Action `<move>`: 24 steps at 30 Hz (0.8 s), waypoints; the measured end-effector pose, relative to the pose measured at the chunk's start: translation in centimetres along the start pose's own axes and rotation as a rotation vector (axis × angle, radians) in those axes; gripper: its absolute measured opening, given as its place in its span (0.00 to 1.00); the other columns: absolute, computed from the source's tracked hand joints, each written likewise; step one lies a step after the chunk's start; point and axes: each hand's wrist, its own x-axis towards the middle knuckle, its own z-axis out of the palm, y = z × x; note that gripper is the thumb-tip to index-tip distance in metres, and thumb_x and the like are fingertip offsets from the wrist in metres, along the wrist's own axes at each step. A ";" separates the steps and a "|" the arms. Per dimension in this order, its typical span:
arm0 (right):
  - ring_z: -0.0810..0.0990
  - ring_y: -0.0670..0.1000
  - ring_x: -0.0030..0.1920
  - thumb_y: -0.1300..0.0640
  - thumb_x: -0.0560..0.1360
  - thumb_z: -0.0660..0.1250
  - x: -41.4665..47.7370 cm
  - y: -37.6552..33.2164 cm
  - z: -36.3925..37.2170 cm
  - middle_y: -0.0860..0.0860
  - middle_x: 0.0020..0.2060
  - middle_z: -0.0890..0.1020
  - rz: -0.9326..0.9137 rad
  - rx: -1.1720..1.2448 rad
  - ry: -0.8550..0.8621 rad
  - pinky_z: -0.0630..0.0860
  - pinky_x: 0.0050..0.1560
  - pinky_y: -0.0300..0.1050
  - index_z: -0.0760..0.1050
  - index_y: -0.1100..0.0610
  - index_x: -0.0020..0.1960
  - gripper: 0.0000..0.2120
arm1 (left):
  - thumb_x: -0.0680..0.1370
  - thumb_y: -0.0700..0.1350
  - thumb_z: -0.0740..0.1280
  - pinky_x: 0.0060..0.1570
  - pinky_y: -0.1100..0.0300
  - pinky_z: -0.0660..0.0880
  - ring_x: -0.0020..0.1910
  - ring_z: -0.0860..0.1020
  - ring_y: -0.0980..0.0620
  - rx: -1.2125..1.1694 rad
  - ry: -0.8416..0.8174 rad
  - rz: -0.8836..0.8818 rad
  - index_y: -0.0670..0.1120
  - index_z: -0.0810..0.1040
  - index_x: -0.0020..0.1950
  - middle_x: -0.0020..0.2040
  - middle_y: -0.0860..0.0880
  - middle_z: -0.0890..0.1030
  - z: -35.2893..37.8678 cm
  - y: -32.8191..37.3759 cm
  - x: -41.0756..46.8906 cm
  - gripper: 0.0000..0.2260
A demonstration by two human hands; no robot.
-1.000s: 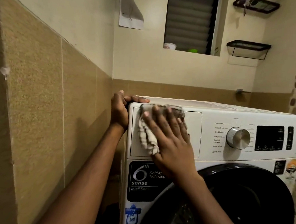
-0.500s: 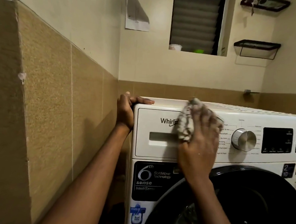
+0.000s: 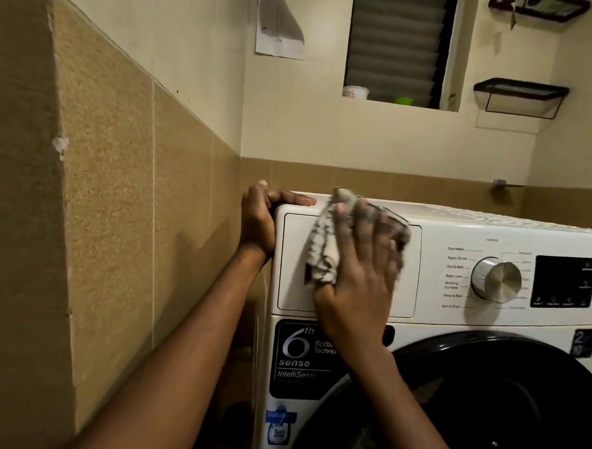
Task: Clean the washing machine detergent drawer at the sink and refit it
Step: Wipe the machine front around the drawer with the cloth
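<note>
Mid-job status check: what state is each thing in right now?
Detergent drawer: shut, flush with the panel.
Cloth: bunched, pressed against the drawer front.
Right hand: flat on the cloth.
Left hand: grips the washing machine at its top corner.
Display: dark.

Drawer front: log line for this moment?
drawer front: closed | right hand: presses cloth on it | left hand: grips washing machine corner
</note>
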 end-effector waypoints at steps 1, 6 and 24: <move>0.40 0.49 0.79 0.44 0.73 0.53 -0.1 0.1 0.1 0.48 0.80 0.47 -0.140 -0.044 -0.034 0.36 0.76 0.47 0.50 0.46 0.80 0.36 | 0.74 0.54 0.50 0.54 0.54 0.75 0.42 0.82 0.46 -0.011 0.008 -0.015 0.44 0.83 0.27 0.34 0.45 0.85 0.0 0.1 -0.1 0.27; 0.51 0.50 0.79 0.46 0.67 0.51 2.1 0.9 -1.8 0.45 0.78 0.60 -0.067 -0.052 -0.035 0.45 0.77 0.48 0.59 0.45 0.78 0.37 | 0.77 0.49 0.48 0.61 0.50 0.72 0.51 0.81 0.42 0.057 -0.029 0.076 0.51 0.84 0.28 0.37 0.48 0.86 -0.5 0.7 -1.2 0.28; 0.76 0.56 0.59 0.41 0.66 0.55 2.4 -6.1 0.4 0.52 0.41 0.84 -0.765 -0.414 -0.405 0.60 0.69 0.51 0.84 0.56 0.41 0.25 | 0.81 0.48 0.42 0.61 0.58 0.70 0.55 0.82 0.48 0.164 0.316 0.082 0.34 0.83 0.50 0.50 0.39 0.86 -5.3 3.7 -1.7 0.31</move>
